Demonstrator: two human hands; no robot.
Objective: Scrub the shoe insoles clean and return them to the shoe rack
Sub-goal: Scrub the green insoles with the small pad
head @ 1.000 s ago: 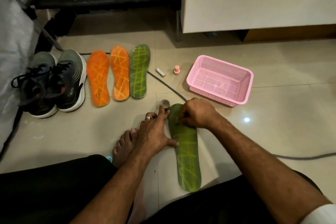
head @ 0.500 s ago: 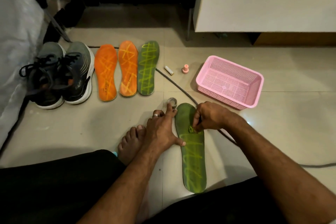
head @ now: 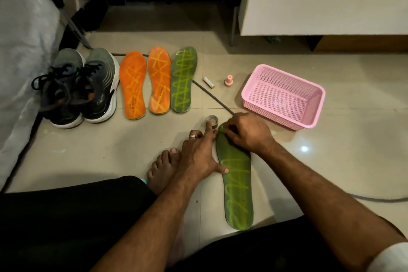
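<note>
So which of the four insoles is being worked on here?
The green insole lying apart, nearest the person. The left hand steadies its edge, the right hand works its toe end. The other three lie untouched beside the shoes.

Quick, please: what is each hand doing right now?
Left hand: open, fingers spread, thumb pressing the green insole.
Right hand: fingers curled at the insole's toe end; what it holds cannot be told.

The right hand [head: 247,133] hides the green insole's [head: 237,183] toe end.

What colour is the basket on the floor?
Pink, perforated plastic basket, clearest in the head view.
</note>
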